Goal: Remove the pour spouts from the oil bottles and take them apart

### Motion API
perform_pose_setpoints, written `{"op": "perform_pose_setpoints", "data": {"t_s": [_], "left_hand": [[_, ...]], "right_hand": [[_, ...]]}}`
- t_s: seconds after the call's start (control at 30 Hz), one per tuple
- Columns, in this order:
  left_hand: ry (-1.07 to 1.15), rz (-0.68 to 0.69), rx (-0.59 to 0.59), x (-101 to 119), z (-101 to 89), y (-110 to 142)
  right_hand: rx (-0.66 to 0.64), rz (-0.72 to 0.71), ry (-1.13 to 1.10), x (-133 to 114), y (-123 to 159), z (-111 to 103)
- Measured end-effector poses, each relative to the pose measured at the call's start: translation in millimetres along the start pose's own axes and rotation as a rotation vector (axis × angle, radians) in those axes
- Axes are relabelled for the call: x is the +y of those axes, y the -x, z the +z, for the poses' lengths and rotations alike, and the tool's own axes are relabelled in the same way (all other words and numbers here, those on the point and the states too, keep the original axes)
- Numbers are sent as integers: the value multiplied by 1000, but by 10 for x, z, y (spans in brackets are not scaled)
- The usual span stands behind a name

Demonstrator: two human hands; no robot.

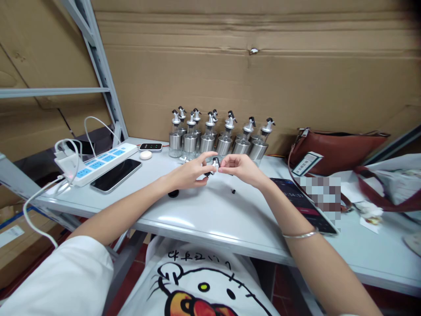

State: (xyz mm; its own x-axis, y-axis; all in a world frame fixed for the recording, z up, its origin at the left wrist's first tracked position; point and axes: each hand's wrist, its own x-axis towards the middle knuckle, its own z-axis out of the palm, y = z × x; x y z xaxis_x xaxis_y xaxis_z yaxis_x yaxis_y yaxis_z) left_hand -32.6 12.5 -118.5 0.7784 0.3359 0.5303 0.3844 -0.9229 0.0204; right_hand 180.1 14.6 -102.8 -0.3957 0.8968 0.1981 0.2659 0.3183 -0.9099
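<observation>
Between my two hands, just above the table, is a small silver-and-black pourer spout [215, 163], like those on the bottles behind it. My left hand [194, 171] grips it from the left with thumb and fingers. On its right side, the fingertips of my right hand [238, 169] pinch together at the spout; whether they hold a separate small piece is too small to tell. A little black part [233, 191] lies on the table below my right hand. Partly under my left wrist is a round black piece [173, 193]. Several steel-sleeved glass bottles [207, 144] with pourers stand behind my hands.
At the left lie a power strip [101, 163] with cables, a phone [115, 175], a small black device [151, 147] and a white round case [145, 155]. To the right are a tablet-like timer screen [304, 206] and a brown bag [335, 151]. Cardboard [246, 74] backs the table.
</observation>
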Motion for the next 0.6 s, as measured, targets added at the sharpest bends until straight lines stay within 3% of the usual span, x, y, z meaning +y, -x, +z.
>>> {"op": "perform_pose_setpoints", "data": {"t_s": [0.6], "left_hand": [[-14, -2, -4, -13, -7, 2]], "right_hand": [[-21, -11, -3, -1, 4, 9]]}}
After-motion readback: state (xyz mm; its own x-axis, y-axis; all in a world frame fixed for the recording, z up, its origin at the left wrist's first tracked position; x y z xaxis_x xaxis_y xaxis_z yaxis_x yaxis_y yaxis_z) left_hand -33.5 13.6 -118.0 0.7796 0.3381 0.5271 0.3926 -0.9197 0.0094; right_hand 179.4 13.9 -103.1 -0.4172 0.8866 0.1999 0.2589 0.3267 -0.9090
